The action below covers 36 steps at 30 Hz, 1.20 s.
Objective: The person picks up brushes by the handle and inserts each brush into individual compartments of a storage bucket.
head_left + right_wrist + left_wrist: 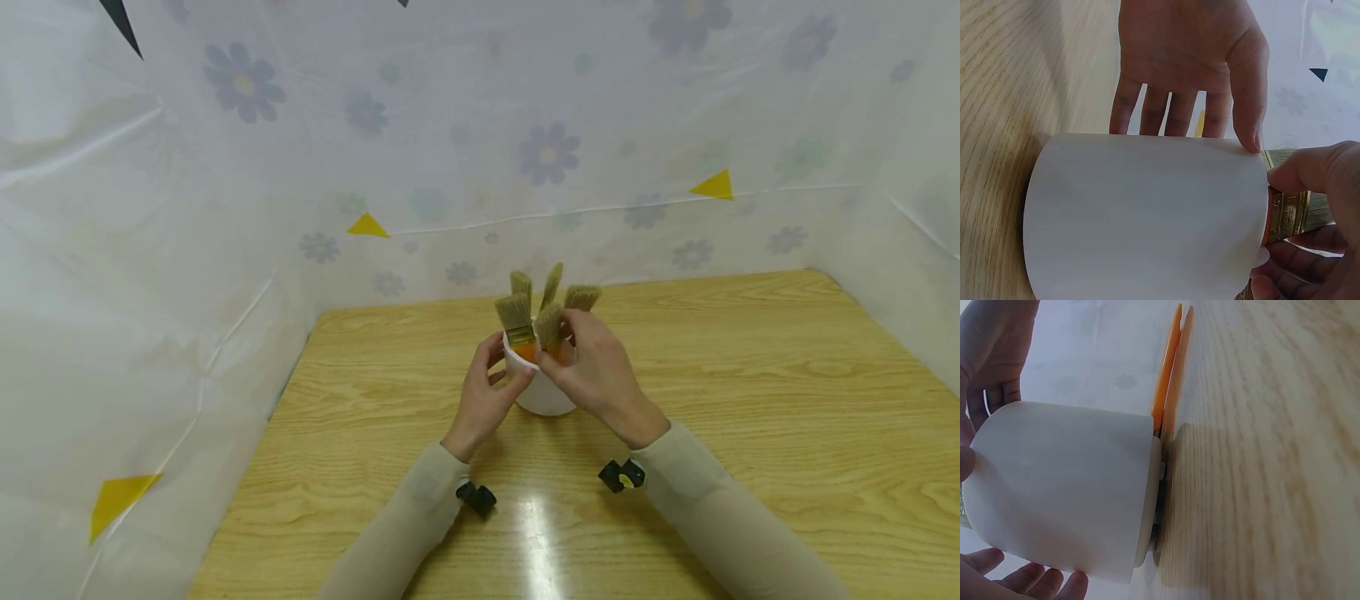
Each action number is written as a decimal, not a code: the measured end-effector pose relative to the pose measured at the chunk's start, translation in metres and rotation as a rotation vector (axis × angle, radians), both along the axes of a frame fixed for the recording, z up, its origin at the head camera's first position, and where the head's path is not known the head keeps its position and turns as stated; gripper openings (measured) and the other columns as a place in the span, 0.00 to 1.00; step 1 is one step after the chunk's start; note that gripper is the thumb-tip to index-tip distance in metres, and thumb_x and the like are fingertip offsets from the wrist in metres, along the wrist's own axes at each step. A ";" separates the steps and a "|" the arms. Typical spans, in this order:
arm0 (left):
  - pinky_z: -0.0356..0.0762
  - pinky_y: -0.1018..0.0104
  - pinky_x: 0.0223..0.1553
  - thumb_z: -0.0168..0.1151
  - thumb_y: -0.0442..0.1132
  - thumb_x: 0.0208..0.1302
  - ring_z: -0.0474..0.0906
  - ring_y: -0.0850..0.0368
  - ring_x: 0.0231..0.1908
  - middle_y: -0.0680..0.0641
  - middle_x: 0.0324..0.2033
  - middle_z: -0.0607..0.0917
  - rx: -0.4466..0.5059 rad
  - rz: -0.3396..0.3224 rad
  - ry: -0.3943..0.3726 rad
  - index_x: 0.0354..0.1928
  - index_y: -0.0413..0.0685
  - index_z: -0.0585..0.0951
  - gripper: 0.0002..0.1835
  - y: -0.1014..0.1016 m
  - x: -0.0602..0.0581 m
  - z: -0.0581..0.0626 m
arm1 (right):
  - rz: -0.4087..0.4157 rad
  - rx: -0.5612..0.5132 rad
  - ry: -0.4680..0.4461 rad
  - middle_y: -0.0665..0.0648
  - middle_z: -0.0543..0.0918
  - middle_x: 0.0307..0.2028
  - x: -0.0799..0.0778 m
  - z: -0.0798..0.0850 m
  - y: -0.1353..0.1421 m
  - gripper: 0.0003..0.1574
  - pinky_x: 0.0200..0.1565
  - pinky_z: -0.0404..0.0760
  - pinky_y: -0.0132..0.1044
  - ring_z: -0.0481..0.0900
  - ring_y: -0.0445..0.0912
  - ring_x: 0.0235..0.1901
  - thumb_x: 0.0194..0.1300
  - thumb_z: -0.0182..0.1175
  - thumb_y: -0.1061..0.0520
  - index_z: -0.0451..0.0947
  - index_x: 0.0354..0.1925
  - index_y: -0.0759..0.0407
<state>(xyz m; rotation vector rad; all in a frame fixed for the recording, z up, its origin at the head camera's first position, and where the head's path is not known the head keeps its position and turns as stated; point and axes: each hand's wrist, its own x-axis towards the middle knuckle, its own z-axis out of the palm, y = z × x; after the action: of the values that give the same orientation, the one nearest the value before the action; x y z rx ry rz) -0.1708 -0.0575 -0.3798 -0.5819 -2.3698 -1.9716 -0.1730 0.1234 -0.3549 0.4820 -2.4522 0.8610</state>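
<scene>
A white cup (543, 400) stands on the wooden table with several paintbrushes in it, bristles up. My left hand (483, 400) grips the cup from the left, with the thumb at the rim and the fingers along the side. The fingers of my right hand (600, 367) pinch one paintbrush (550, 323) at the rim. Its metal ferrule (1289, 215) shows between thumb and fingers in the right wrist view. Another paintbrush (514, 315) leans at the left of the cup. Most of the orange handles are hidden inside.
In the left wrist view an orange handle (1166, 375) shows low by the table, past the cup's base. Flower-patterned white sheeting (450, 150) with yellow triangles (367, 226) hangs around the table (375, 358). A black wrist device (476, 498) sits at each sleeve.
</scene>
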 end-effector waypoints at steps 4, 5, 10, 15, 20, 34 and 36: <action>0.64 0.41 0.60 0.60 0.38 0.66 0.62 0.41 0.64 0.37 0.65 0.65 -0.009 -0.002 -0.005 0.71 0.41 0.57 0.35 0.000 0.001 0.002 | -0.011 0.024 0.015 0.58 0.77 0.37 0.000 -0.001 0.000 0.32 0.30 0.74 0.40 0.73 0.47 0.31 0.60 0.65 0.48 0.73 0.54 0.68; 0.64 0.41 0.60 0.60 0.38 0.66 0.62 0.41 0.64 0.37 0.65 0.64 -0.012 -0.001 -0.006 0.71 0.41 0.56 0.36 0.000 0.001 0.002 | -0.014 0.030 0.015 0.58 0.77 0.37 0.000 -0.001 -0.001 0.32 0.30 0.74 0.40 0.73 0.47 0.31 0.60 0.65 0.48 0.73 0.55 0.68; 0.64 0.41 0.60 0.60 0.38 0.66 0.62 0.41 0.64 0.37 0.65 0.64 -0.022 0.005 -0.002 0.71 0.40 0.57 0.35 0.001 0.002 0.003 | -0.025 0.053 0.012 0.58 0.77 0.37 0.002 0.001 -0.001 0.34 0.29 0.75 0.40 0.73 0.48 0.31 0.60 0.65 0.48 0.73 0.55 0.70; 0.65 0.41 0.60 0.60 0.37 0.66 0.62 0.41 0.64 0.37 0.65 0.65 -0.020 0.009 -0.001 0.71 0.40 0.57 0.35 0.001 0.003 0.004 | -0.026 0.063 0.015 0.59 0.77 0.37 0.002 0.001 -0.001 0.33 0.30 0.75 0.40 0.73 0.48 0.31 0.59 0.66 0.49 0.73 0.55 0.70; 0.64 0.41 0.60 0.61 0.37 0.66 0.62 0.41 0.64 0.37 0.65 0.64 -0.015 0.011 -0.007 0.71 0.40 0.57 0.36 0.001 0.002 0.003 | -0.025 0.063 0.016 0.59 0.77 0.37 0.002 0.001 -0.001 0.34 0.30 0.75 0.40 0.73 0.48 0.31 0.58 0.68 0.49 0.73 0.54 0.69; 0.64 0.41 0.60 0.60 0.37 0.66 0.61 0.40 0.64 0.36 0.65 0.64 -0.013 0.009 -0.004 0.70 0.40 0.57 0.35 0.001 0.003 0.005 | -0.016 0.068 -0.060 0.60 0.77 0.41 0.009 0.002 0.006 0.38 0.33 0.78 0.44 0.76 0.51 0.35 0.56 0.70 0.46 0.71 0.57 0.67; 0.64 0.41 0.60 0.61 0.37 0.66 0.61 0.40 0.64 0.36 0.64 0.64 -0.013 0.011 -0.002 0.70 0.40 0.57 0.35 0.001 0.003 0.005 | -0.007 0.073 -0.053 0.60 0.77 0.42 0.010 0.002 0.008 0.38 0.34 0.79 0.44 0.77 0.52 0.36 0.56 0.70 0.46 0.72 0.57 0.67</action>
<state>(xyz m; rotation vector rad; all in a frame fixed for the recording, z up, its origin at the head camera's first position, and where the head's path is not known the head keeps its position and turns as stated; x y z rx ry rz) -0.1675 -0.0566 -0.3749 -0.5667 -2.3836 -1.9551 -0.1629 0.1312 -0.3530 0.4825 -2.5394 0.7927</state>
